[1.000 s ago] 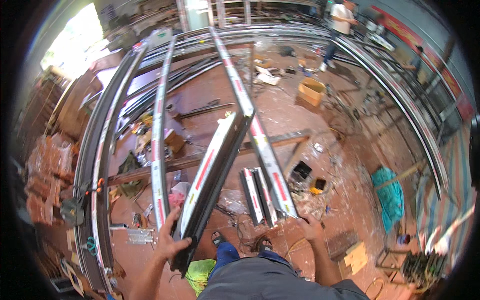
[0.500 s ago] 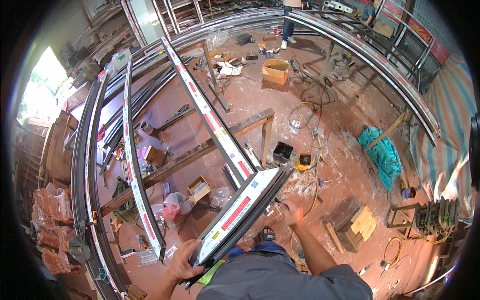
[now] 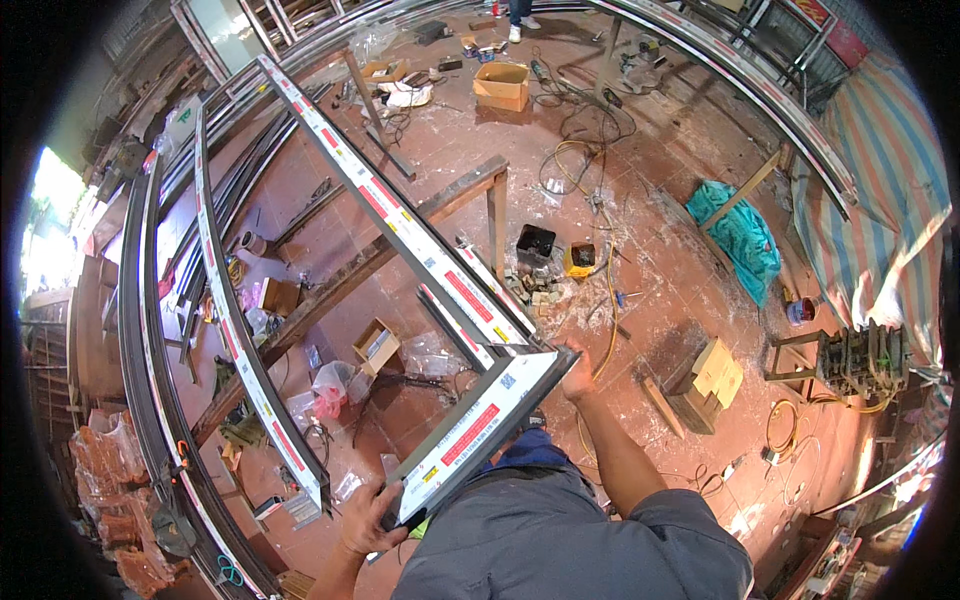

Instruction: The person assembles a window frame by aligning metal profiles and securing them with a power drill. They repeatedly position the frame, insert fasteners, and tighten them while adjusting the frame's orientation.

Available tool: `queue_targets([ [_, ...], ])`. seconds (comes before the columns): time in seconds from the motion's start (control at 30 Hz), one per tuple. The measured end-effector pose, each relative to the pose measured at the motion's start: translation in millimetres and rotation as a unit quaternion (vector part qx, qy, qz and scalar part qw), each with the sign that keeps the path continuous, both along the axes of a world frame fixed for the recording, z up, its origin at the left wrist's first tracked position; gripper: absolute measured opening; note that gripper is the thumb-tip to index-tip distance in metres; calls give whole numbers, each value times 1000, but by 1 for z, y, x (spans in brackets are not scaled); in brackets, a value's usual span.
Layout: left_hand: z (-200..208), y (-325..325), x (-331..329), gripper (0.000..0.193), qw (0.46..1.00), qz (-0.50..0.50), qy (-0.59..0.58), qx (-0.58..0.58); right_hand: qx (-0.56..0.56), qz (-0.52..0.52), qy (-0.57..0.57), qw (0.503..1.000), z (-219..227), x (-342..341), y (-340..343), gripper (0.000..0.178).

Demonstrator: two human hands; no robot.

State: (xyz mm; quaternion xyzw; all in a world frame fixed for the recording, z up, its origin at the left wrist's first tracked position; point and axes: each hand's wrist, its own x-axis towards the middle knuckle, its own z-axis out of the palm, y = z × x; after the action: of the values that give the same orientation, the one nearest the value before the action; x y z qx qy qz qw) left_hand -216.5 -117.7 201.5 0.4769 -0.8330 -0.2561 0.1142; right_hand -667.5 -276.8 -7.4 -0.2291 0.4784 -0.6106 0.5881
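Note:
A short, dark-edged frame profile [image 3: 470,445], faced with white and red protective film, lies slantwise in front of my body. My left hand [image 3: 370,522] is wrapped around its lower left end. At its upper right end my right hand [image 3: 579,378] is closed on the corner, some fingers hidden behind the edge. That mitred end meets the near end of a long film-covered profile [image 3: 400,222], which runs away to the far left. Whether the two touch all along the joint I cannot tell. Below the corner, a second profile [image 3: 455,325] shows inside the angle.
A wooden trestle [image 3: 400,245] bears the long profile. More long profiles [image 3: 232,340] stretch along the left. On the floor stand a black bin [image 3: 535,245], a yellow container [image 3: 580,260], cardboard boxes [image 3: 502,86] and a teal sheet [image 3: 738,240]. Cables [image 3: 612,300] trail across the tiles.
My right hand has moved from under the short profile up to its right end. That profile has tilted slightly against the long one. My left hand keeps its hold, and the view has shifted.

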Motion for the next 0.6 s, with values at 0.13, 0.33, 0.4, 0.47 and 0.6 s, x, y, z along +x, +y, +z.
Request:
queue_targets([
  [0.13, -14, 9, 7, 94, 1000, -9, 13, -14, 45, -31, -68, 996, 29, 19, 1, 9],
  [0.33, -17, 6, 13, 91, 1000, -22, -10, -14, 38, 4, -153, 987, 1, 10, 11, 34],
  [0.4, -21, 6, 14, 90, 999, -25, -22, -10, 55, -2, -233, 971, 1, 10, 16, 52],
  [0.47, -24, 10, 16, 90, 999, -23, -28, -6, 55, 14, -269, 961, 23, 20, 24, 88],
  [0.6, -33, 6, 12, 93, 999, -33, -17, -4, 40, -8, -332, 942, 64, 34, 47, 111],
])
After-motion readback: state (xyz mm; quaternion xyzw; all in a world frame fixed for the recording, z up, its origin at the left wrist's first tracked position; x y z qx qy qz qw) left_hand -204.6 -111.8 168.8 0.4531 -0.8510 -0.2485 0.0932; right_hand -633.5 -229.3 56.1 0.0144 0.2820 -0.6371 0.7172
